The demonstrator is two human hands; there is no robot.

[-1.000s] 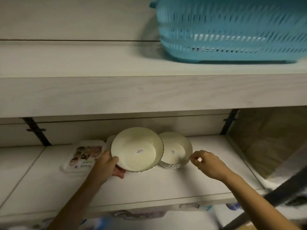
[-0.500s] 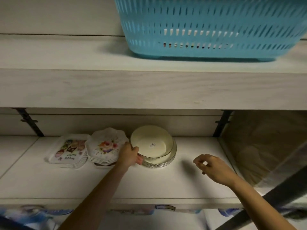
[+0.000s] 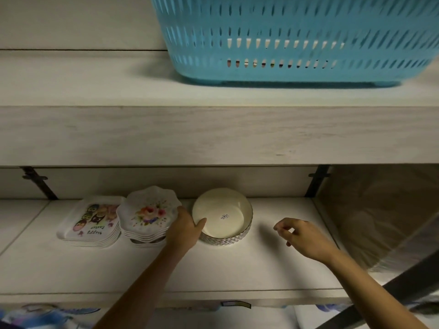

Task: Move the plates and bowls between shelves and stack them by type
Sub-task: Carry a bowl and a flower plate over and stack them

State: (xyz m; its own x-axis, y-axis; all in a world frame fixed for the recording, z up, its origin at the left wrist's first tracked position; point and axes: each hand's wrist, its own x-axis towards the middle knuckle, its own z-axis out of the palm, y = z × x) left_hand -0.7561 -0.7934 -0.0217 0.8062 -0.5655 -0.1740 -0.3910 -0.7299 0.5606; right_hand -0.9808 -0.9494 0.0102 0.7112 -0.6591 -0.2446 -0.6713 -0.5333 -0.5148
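A cream bowl (image 3: 222, 216) sits nested in a second bowl with a woven-pattern wall on the lower shelf (image 3: 237, 269). My left hand (image 3: 186, 230) grips the top bowl's left rim, thumb inside. To its left stands a stack of scalloped floral plates (image 3: 148, 216), and further left a stack of square cartoon plates (image 3: 93, 220). My right hand (image 3: 301, 238) hovers right of the bowls, fingers loosely curled, holding nothing.
A blue slotted plastic basket (image 3: 297, 39) stands on the upper shelf (image 3: 213, 136), whose thick front edge overhangs the lower shelf. Black brackets (image 3: 317, 181) hold the back wall. A brown side panel (image 3: 380, 210) closes the right end.
My left hand carried the cream bowl right and set it into the other bowl, uncovering the floral plates. My right hand let go of the second bowl and drew back to the right.
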